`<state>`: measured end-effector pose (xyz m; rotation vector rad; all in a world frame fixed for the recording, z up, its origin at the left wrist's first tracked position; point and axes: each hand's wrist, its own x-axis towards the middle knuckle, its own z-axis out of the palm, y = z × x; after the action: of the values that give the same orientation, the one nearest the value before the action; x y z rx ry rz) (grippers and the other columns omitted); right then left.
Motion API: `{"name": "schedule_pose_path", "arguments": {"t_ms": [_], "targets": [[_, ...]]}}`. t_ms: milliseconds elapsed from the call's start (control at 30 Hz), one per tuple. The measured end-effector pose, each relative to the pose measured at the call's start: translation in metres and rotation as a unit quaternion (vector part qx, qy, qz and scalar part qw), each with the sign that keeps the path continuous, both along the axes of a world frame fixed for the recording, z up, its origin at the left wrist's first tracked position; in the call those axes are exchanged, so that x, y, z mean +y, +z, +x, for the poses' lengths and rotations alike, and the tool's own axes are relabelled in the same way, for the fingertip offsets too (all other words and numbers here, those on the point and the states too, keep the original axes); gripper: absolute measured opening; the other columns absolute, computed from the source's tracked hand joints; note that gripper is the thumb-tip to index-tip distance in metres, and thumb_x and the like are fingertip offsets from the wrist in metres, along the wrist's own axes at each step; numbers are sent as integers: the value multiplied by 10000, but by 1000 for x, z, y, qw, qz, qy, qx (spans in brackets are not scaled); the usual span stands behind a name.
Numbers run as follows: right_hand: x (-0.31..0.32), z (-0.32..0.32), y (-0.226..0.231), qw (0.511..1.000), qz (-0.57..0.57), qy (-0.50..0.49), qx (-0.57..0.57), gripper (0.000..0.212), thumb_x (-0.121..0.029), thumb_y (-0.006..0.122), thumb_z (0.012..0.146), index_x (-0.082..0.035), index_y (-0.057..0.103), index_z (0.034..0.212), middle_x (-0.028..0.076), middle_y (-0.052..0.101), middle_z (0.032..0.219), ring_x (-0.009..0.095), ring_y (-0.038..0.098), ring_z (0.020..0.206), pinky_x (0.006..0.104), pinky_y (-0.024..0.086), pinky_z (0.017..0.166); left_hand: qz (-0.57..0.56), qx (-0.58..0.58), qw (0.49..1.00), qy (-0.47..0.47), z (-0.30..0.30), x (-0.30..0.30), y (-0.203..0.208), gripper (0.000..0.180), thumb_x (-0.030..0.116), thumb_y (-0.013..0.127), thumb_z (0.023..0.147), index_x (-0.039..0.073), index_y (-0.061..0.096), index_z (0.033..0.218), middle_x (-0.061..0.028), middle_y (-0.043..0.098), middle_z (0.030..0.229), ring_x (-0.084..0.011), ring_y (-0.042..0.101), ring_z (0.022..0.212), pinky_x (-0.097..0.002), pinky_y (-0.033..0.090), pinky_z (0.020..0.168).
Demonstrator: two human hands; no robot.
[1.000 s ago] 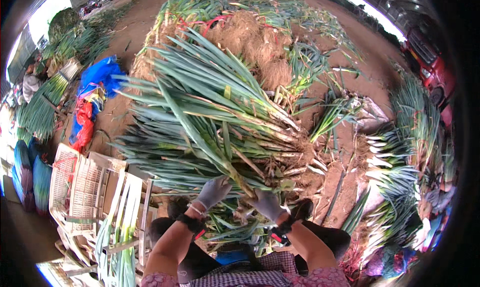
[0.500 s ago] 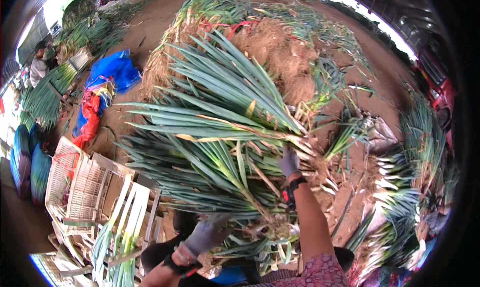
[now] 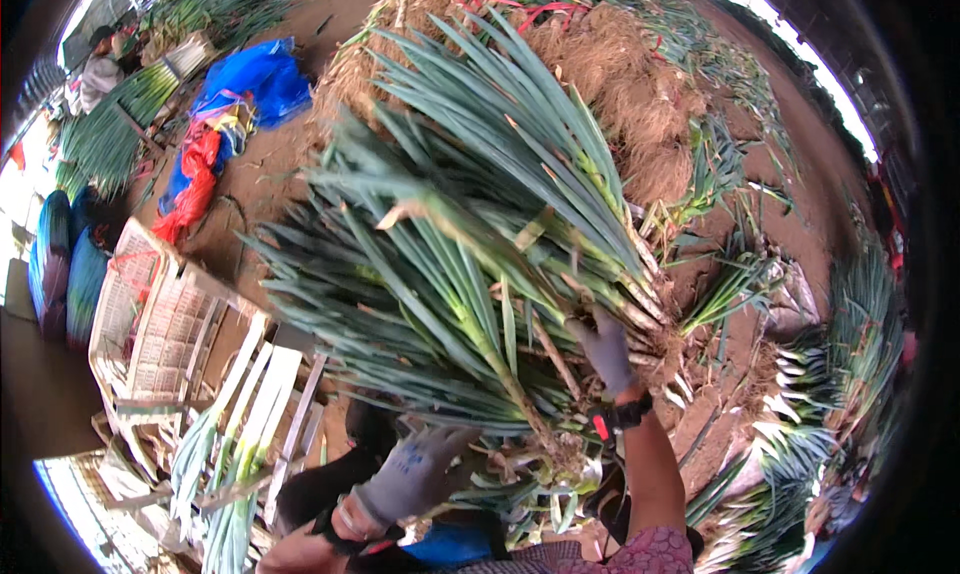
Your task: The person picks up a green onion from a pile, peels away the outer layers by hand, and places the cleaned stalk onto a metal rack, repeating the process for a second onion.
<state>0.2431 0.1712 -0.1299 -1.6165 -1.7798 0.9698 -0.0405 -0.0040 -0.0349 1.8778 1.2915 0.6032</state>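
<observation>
A big pile of long green onions (image 3: 470, 244) lies in front of me, leaves fanning up and left, pale stalk ends toward me. My right hand (image 3: 607, 352), in a grey glove with a dark watch at the wrist, reaches forward and lies on the stalk ends at the pile's right side; its grip is hidden. My left hand (image 3: 412, 471), also grey-gloved, sits low near my body under the leaves, fingers curled around the root end of a bunch (image 3: 540, 444).
White plastic crates (image 3: 170, 324) stand at the left with several onions in them. Blue and red bags (image 3: 230, 104) lie on the dirt at upper left. More onion bundles (image 3: 860, 354) line the right. A person (image 3: 100, 69) sits far upper left.
My right hand has stretched forward onto the pile's stalk ends. My left hand dropped lower toward my body. The onion pile now looms closer and larger.
</observation>
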Motion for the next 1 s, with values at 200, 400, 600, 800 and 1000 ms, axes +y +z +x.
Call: {"name": "schedule_pose_path", "arguments": {"t_ms": [200, 400, 600, 800, 1000], "targets": [[-132, -35, 47, 947, -157, -11, 281, 394, -331, 662, 867, -19, 605, 1101, -3, 613, 805, 81, 561, 609, 231, 463, 548, -138, -315, 931, 121, 27, 19, -31, 484, 137, 664, 833, 23, 510, 1277, -170, 599, 1192, -305, 614, 1016, -358, 472, 907], [-229, -71, 68, 903, -249, -24, 349, 309, -205, 681, 851, -24, 589, 1084, 31, 624, 854, 79, 583, 733, 230, 469, 599, -275, -682, 665, 130, 17, 35, -21, 393, 170, 593, 915, -56, 485, 1217, -123, 606, 1128, -224, 589, 1043, -391, 472, 931], [-192, -139, 99, 950, -42, -10, 309, 271, -210, 641, 858, 1, 625, 1027, 20, 631, 826, 105, 571, 756, 247, 451, 688, -177, -701, 683, 102, 8, 12, -6, 422, 140, 621, 893, -38, 459, 1240, -107, 596, 1144, -214, 598, 1018, -361, 472, 918], [-237, -140, 24, 980, -63, -120, 143, 347, -268, 599, 896, 64, 602, 997, 154, 609, 773, 245, 558, 650, 399, 407, 581, -120, -691, 681, 212, -39, 19, -11, 289, 86, 621, 885, -17, 540, 1143, -71, 635, 967, -165, 619, 807, -315, 517, 729], [-323, -17, -63, 863, -288, 136, -393, 395, -278, 527, 924, 13, 547, 1191, 227, 622, 1073, 318, 610, 1007, 344, 474, 839, -84, -693, 703, 138, -63, 32, 3, 338, 159, 623, 892, -7, 526, 1171, -82, 623, 993, -185, 620, 883, -343, 512, 815]]}}
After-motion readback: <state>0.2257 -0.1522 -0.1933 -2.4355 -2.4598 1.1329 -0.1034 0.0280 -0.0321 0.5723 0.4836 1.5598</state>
